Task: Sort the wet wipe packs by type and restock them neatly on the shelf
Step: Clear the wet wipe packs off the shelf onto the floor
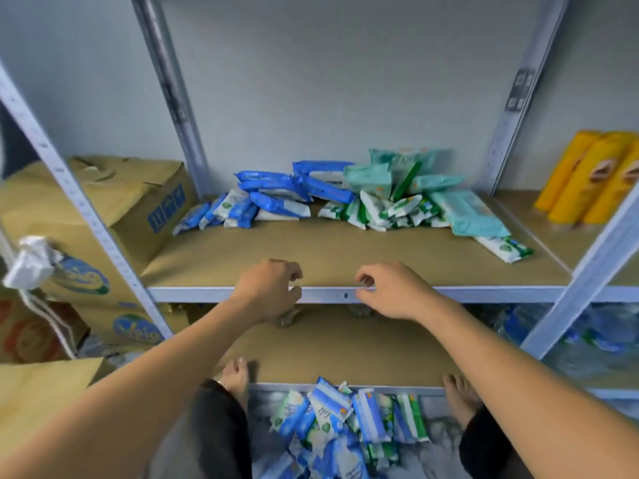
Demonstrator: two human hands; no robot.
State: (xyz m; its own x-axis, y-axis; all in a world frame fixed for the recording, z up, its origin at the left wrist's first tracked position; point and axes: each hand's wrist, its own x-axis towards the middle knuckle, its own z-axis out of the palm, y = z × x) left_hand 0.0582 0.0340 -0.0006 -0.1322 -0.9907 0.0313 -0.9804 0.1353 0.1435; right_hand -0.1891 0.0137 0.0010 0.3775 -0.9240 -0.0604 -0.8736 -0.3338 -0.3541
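The metal shelf point(345, 250) has a bare brown board, and the packs lie heaped along its back, already roughly split. On the left are the blue wipe packs point(273, 195), glossy and flat, some stacked and some leaning. On the right the larger teal packs point(390, 174) are piled on top of small green-and-white packs point(387, 209). One stray green-and-white pack point(506, 249) lies apart near the right front corner. A mixed pile of packs point(332, 430), blue and green jumbled together, sits on the floor between the person's bare feet, below the lower board.

A big cardboard box point(114, 198) fills the bay to the left, just beside the blue heap. Yellow tubes point(587, 178) lean in the bay to the right, behind a slanting upright post point(587, 271).

The left hand point(268, 288) and right hand point(390, 292) are at the shelf's front rail, near each other. Both have loosely curled fingers and hold nothing. Whether they touch the rail I cannot tell.
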